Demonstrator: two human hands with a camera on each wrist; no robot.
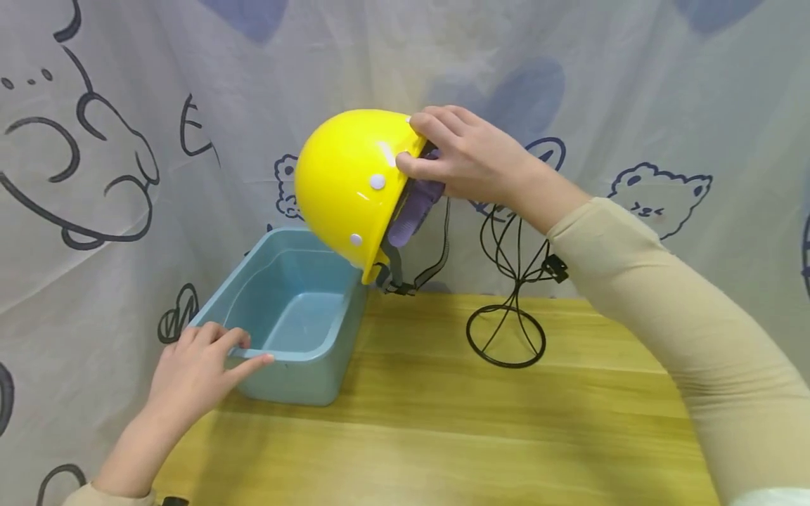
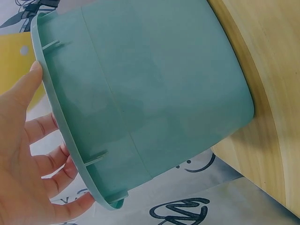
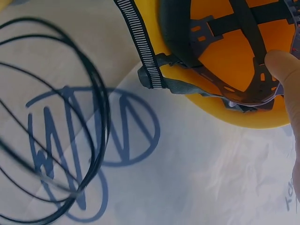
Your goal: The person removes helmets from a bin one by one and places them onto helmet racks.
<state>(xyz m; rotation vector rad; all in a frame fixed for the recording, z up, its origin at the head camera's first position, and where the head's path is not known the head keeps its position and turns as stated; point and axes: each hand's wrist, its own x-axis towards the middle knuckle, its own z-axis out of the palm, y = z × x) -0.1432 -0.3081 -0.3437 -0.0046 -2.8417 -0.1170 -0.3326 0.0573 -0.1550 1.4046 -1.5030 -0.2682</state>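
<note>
A yellow safety helmet (image 1: 354,183) is held up tilted over the right side of a blue-green plastic bin (image 1: 304,357). My right hand (image 1: 474,154) grips the helmet at its edge, thumb and fingers around the brim. Inside the shell, the dark harness (image 3: 243,89) shows in the right wrist view, with a finger reaching in by it. A chin strap (image 1: 436,263) dangles below. At the bin's near left corner, my left hand (image 1: 196,372) holds the rim; in the left wrist view the thumb lies on the rim and the fingertips go behind it.
To the right of the bin, a black wire stand (image 1: 515,309) with a round base stands on the wooden table (image 1: 455,436). A pale curtain (image 1: 240,91) with cartoon drawings hangs close behind the table and along its left side.
</note>
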